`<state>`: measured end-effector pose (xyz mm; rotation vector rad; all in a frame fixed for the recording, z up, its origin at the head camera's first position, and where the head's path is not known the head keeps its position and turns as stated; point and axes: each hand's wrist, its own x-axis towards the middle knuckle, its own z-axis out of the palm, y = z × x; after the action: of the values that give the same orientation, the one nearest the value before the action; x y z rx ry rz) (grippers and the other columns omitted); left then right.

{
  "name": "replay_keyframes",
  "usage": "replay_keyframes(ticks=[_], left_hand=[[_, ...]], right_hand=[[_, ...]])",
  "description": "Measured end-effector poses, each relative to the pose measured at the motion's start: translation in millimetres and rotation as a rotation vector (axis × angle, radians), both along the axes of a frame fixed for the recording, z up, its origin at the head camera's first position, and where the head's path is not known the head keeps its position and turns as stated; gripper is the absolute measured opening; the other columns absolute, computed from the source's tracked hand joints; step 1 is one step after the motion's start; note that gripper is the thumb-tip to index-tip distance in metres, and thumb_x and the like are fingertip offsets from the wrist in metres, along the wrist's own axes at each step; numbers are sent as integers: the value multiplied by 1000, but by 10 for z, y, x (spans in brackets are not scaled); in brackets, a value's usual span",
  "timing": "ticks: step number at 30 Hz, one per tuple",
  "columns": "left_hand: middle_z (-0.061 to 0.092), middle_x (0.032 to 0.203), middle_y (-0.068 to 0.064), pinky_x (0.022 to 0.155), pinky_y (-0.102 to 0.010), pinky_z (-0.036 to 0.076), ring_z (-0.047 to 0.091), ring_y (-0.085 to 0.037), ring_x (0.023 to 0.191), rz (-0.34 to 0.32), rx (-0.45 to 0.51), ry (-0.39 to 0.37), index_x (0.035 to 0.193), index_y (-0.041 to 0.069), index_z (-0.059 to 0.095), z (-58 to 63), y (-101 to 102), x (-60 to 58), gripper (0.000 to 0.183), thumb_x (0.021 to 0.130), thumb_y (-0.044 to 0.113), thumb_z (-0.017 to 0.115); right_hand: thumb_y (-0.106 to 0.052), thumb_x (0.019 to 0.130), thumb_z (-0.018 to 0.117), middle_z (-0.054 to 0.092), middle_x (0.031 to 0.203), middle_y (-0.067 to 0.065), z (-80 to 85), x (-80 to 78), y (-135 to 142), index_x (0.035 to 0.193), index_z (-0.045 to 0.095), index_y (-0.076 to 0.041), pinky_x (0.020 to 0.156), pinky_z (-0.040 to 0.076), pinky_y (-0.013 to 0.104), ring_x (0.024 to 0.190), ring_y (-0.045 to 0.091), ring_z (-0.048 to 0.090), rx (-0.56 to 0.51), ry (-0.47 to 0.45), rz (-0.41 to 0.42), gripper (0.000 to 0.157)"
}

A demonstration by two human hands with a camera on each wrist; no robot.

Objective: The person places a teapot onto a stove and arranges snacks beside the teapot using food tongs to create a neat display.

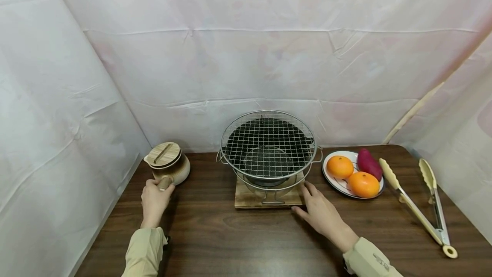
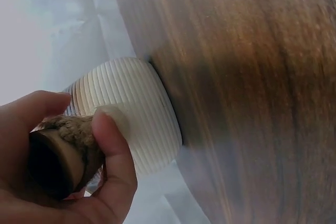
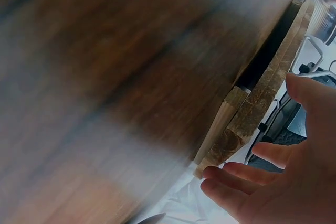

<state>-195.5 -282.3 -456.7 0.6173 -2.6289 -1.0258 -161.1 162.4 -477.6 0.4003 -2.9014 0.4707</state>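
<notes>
My left hand [image 1: 155, 201] grips the side handle [image 2: 86, 129] of a small ceramic teapot [image 1: 183, 171] at the table's left. The pot is cream and brown, has a ribbed body, and wears a round wooden lid [image 1: 158, 154]. In the left wrist view, thumb and fingers wrap the cord-bound handle. A round charcoal grill with a wire mesh top [image 1: 269, 140] stands at the middle on a wooden board [image 1: 250, 200]. With spread fingers, my right hand [image 1: 320, 213] is at the board's right front corner; in the right wrist view its fingertips are right by the board's edge [image 3: 262, 98].
Right of the grill is a plate [image 1: 336, 186] with two oranges [image 1: 363, 184] and a purple sweet potato [image 1: 370, 165]. Spread tongs [image 1: 419, 215] with cream tips lie at the table's right. Pale cloth [image 1: 265, 67] hangs behind and on both sides of the dark wooden table [image 1: 230, 243].
</notes>
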Motion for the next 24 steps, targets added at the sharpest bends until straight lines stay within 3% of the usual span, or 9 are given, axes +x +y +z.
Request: replay_keyframes(ticks=[12,24], left_hand=[[50,109,-34,76,-58,41,51,-51,98,0,-1,15,125,-12,42,8,-2,15,55,87,23,61],[59,108,-39,62,-45,49,62,-46,84,-69,-19,-141,132,-7,35,82,-81,42,63,91,35,58]], right_hand=[[-41,84,72,50,133,27,9,-47,-36,133,50,1,82,56,48,99,37,66,2,-19,8,68],[-40,83,72,49,133,28,9,-89,-61,137,48,-3,71,57,47,83,36,68,-1,-38,10,70]])
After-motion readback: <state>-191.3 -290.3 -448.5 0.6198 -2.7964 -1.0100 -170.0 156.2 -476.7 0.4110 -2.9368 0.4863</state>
